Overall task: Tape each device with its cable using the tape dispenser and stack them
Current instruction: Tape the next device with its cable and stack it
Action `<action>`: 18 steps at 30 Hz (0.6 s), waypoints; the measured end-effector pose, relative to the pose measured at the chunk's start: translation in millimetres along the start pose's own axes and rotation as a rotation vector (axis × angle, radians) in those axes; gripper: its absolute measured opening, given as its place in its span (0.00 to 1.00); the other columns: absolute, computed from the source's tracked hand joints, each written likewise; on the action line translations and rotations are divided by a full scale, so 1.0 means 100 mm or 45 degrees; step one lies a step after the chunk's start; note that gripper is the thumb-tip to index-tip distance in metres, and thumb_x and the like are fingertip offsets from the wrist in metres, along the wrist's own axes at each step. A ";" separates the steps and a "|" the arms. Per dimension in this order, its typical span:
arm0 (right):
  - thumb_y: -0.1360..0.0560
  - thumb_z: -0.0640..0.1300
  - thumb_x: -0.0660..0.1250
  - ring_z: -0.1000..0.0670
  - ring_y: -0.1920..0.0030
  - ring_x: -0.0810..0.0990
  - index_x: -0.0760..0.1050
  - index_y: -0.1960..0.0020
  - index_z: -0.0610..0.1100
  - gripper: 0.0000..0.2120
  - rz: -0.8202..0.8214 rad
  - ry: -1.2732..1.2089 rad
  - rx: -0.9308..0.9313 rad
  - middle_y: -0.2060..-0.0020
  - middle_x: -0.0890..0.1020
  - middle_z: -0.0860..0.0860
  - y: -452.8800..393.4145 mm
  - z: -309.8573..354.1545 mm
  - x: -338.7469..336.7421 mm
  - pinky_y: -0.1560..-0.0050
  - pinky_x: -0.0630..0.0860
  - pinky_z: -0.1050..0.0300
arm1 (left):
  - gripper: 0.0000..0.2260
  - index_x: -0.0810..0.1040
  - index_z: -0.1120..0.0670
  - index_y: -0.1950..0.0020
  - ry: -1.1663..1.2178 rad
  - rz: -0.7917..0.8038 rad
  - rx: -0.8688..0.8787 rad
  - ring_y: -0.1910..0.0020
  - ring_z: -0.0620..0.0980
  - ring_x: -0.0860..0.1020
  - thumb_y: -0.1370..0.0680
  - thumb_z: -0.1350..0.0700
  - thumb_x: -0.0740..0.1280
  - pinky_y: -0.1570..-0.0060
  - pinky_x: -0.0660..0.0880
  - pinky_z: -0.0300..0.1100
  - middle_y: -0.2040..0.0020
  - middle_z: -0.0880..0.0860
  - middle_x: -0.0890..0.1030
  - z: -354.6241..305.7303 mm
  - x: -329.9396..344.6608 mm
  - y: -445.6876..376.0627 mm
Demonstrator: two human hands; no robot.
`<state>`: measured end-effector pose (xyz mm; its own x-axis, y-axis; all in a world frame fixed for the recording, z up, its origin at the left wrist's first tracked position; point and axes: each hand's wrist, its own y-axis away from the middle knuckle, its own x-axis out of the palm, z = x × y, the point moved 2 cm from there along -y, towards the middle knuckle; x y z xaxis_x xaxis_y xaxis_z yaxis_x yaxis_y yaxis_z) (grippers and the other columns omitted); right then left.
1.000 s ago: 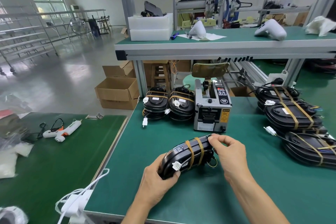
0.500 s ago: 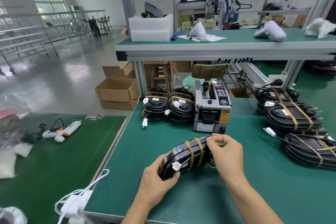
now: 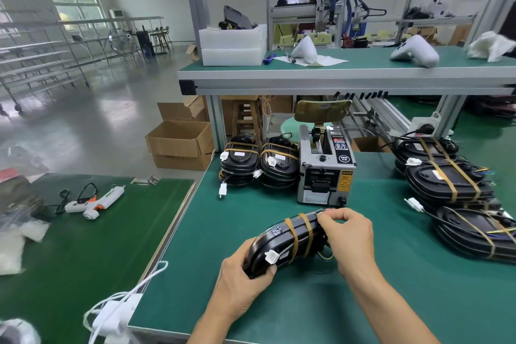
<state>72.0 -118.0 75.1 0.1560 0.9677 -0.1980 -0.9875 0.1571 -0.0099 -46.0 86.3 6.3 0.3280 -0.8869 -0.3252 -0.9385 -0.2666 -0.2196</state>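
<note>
A black oval device (image 3: 282, 243) with two brown tape bands and a white connector stands on edge on the green table (image 3: 279, 310). My left hand (image 3: 245, 279) grips its near end. My right hand (image 3: 349, 240) holds its far end, fingertips pinching at the top edge; wires show beneath. The grey tape dispenser (image 3: 325, 173) stands just behind. Two stacks of taped devices (image 3: 259, 165) sit left of it.
More taped devices (image 3: 452, 184) lie piled at the right. A second green table (image 3: 83, 232) on the left carries a white glue gun (image 3: 95, 201) and white cable (image 3: 120, 307). Cardboard boxes (image 3: 181, 142) stand on the floor; a raised shelf (image 3: 335, 75) spans the back.
My right hand's fingertips have shifted slightly along the device's top far edge. The device and my left hand have stayed in place.
</note>
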 end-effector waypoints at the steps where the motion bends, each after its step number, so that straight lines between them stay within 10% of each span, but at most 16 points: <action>1: 0.30 0.42 0.75 0.55 0.64 0.82 0.83 0.65 0.49 0.06 -0.002 0.011 0.000 0.67 0.83 0.67 0.00 0.00 0.00 0.66 0.73 0.60 | 0.21 0.81 0.38 0.36 -0.004 0.001 0.002 0.46 0.43 0.86 0.27 0.51 0.77 0.45 0.76 0.29 0.45 0.43 0.88 0.00 0.00 0.00; 18: 0.30 0.43 0.78 0.60 0.69 0.78 0.83 0.64 0.45 0.06 0.007 -0.055 0.077 0.70 0.84 0.59 -0.09 -0.09 -0.02 0.69 0.71 0.63 | 0.24 0.79 0.38 0.31 -0.065 0.026 -0.002 0.42 0.45 0.86 0.26 0.49 0.77 0.42 0.77 0.31 0.42 0.43 0.88 0.08 0.01 -0.02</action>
<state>80.5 -123.1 66.8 0.1529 0.9759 -0.1555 -0.9854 0.1625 0.0505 -43.1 89.3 -1.1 0.3138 -0.8717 -0.3764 -0.9452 -0.2493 -0.2108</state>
